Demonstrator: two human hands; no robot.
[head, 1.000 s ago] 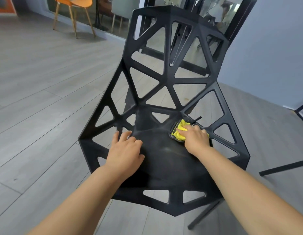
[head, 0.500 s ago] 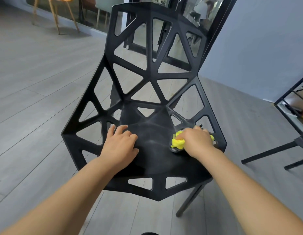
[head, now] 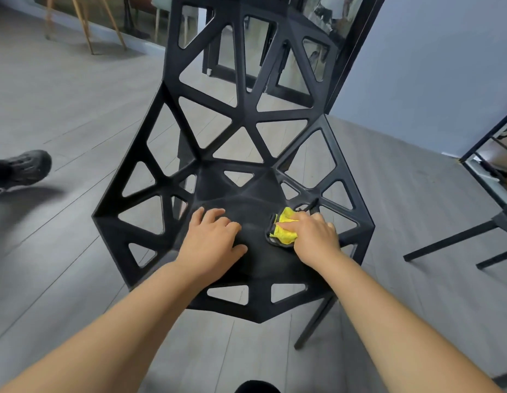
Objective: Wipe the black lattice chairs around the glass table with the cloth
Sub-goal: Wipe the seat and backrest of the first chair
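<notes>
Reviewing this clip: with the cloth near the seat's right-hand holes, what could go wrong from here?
The yellow cloth under the right hand sits beside open lattice holes, so it could snag or slip through. The left hand only rests flat on the chair, so hard wiping might shift it.

We see a grey wooden plank floor [head: 76,114] that carries everything here. On it stands the black lattice chair [head: 246,143], with one thin black leg [head: 314,321] visible touching the planks at the lower right. On the chair seat [head: 255,251] lie directly the left hand [head: 211,245], flat with its fingers spread, and the yellow cloth [head: 284,231], which the right hand [head: 316,236] presses down near the right side of the seat. At the left edge a black shoe [head: 22,168] rests on the floor. At the right, black legs of another piece of furniture [head: 450,242] stand on the planks. Far at the top left, wooden chair legs [head: 85,26] also stand on the floor.
</notes>
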